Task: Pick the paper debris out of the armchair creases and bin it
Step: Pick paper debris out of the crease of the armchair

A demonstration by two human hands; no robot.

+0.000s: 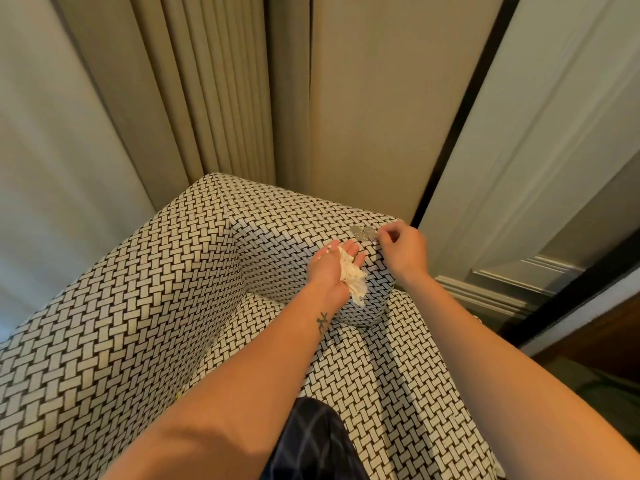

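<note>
A single camera is riding on the person's head, looking forward and steeply down along both bare forearms. It is hovering close over the armchair (131, 306), whose woven fabric is filling the lower frame. The left hand (332, 268) and right hand (403, 251) are meeting by the coins (363, 233) toward one o'clock; curtains (207, 81) are rising at twelve.

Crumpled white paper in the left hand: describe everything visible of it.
The crumpled white paper looks like soft tissue, bunched into a loose wad with ragged edges. It lies in the upturned palm of the left hand, fingers nearly straight, and its lower end spills off the palm's edge, hanging beside the black-and-white weave-patterned armrest. Contact with the armrest cannot be told.
</note>
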